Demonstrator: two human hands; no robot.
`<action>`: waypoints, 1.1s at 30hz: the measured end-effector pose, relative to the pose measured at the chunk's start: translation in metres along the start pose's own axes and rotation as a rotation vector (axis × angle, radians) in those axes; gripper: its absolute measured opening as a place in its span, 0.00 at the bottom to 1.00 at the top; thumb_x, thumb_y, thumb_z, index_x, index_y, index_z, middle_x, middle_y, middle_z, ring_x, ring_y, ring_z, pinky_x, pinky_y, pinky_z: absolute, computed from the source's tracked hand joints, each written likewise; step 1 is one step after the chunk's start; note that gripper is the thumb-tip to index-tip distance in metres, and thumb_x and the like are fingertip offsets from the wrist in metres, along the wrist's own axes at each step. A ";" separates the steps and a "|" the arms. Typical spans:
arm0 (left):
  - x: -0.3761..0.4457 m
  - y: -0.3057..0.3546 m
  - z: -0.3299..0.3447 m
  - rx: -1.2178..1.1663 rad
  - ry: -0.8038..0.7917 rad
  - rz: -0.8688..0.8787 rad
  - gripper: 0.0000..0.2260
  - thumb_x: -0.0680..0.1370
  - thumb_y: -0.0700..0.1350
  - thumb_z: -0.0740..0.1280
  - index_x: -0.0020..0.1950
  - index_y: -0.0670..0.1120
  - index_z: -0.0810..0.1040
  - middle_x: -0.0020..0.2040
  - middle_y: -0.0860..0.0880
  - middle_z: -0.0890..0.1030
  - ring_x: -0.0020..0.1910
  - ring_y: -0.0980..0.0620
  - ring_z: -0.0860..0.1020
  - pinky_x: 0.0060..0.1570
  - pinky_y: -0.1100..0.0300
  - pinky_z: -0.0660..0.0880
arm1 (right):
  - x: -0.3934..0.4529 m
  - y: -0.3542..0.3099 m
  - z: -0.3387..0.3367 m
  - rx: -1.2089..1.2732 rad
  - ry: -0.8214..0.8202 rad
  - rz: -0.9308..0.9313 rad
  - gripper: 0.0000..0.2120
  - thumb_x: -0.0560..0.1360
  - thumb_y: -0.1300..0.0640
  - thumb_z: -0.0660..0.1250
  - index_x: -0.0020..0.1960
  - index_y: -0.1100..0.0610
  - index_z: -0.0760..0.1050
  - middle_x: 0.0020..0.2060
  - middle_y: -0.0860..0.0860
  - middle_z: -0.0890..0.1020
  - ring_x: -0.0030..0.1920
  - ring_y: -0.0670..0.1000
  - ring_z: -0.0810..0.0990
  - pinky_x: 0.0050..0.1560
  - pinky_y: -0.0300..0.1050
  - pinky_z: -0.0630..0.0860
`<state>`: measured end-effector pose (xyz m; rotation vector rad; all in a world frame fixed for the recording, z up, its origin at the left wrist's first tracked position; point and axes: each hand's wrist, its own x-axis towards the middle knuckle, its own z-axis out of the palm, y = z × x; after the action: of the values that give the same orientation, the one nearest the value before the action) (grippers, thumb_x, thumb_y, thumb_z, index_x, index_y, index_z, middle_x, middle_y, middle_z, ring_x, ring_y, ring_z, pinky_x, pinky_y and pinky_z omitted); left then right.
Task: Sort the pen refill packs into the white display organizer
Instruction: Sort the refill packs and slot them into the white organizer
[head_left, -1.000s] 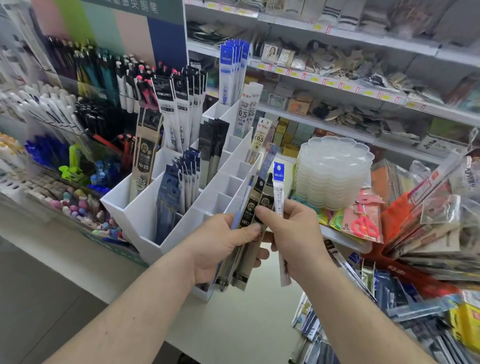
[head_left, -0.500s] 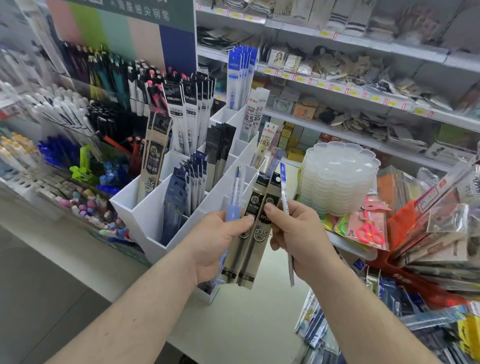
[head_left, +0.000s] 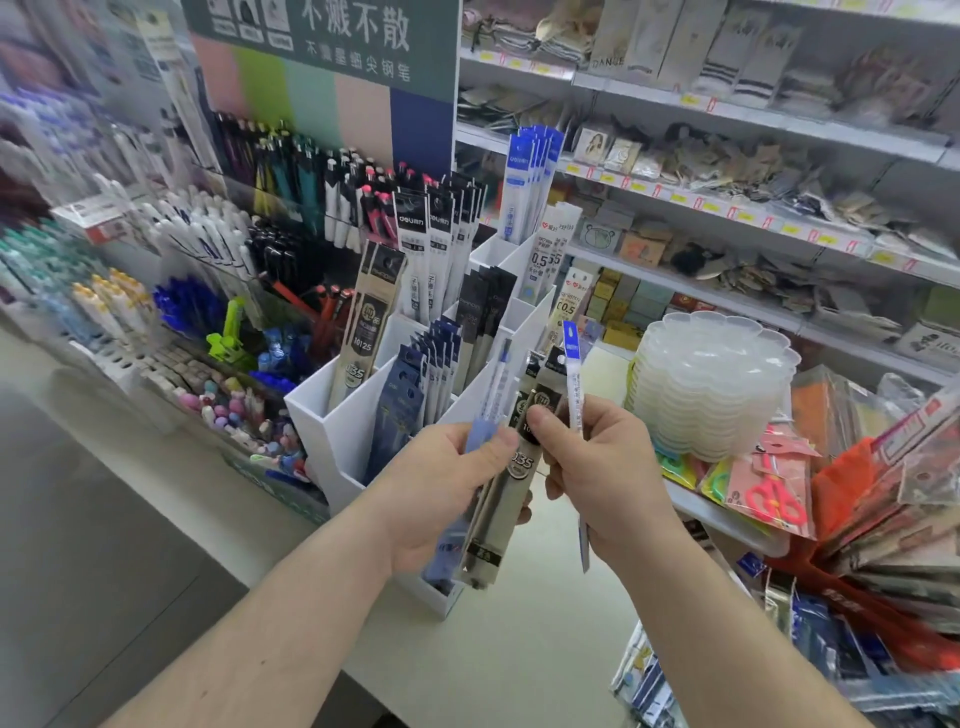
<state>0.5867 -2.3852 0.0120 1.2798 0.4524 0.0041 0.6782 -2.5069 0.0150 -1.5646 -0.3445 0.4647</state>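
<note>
Both hands are raised in front of the white display organizer, which stands on a pale counter near its front edge.

The left hand grasps a small fan of refill packs: its thumb presses across their faces and its fingers curl behind. The fan holds a blue-tinted clear pack on the left and grey-black packs marked 0.35 on the right. All are tilted, tops leaning away toward the organizer.

The right hand pinches a slim white pack with a blue header, held nearly upright just beside the fan; its lower end shows below the palm. The right thumb also rests on the upper face of the grey-black packs, so the two hands meet there. Whether the right hand bears any of that fan's weight cannot be told.

The organizer's compartments already hold stock. The front left cell has a tall grey-black pack marked 10125. The next cell holds dark blue packs, and behind them are black packs. The rear cells hold blue-and-white packs and white packs marked 0.5.

To the right of the organizer, on the counter, stands a stack of clear plastic trays. Packaged scissors lie at the counter's right edge. Pen racks fill the left.
</note>
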 end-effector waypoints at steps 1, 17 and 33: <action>-0.001 0.001 -0.003 0.036 0.001 0.024 0.12 0.80 0.44 0.66 0.54 0.35 0.80 0.43 0.35 0.82 0.39 0.44 0.82 0.44 0.47 0.81 | 0.000 -0.003 0.003 0.025 -0.012 0.011 0.08 0.76 0.62 0.71 0.40 0.60 0.75 0.25 0.50 0.72 0.24 0.48 0.68 0.26 0.43 0.69; -0.045 0.042 -0.064 -0.205 0.530 0.286 0.14 0.84 0.43 0.59 0.42 0.44 0.79 0.28 0.50 0.71 0.21 0.55 0.62 0.21 0.64 0.57 | 0.026 -0.079 0.054 0.241 0.029 -0.139 0.12 0.78 0.63 0.69 0.36 0.58 0.75 0.23 0.51 0.76 0.20 0.46 0.67 0.21 0.35 0.62; -0.063 0.039 -0.084 -0.352 0.191 0.326 0.06 0.74 0.43 0.67 0.42 0.43 0.82 0.27 0.50 0.66 0.20 0.56 0.60 0.22 0.65 0.56 | 0.036 -0.051 0.122 -0.515 -0.110 -0.376 0.17 0.74 0.54 0.73 0.30 0.53 0.72 0.19 0.43 0.69 0.22 0.45 0.65 0.24 0.38 0.62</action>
<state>0.5111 -2.3121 0.0510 0.9957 0.3814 0.4652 0.6529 -2.3807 0.0619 -1.9157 -0.8786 0.1706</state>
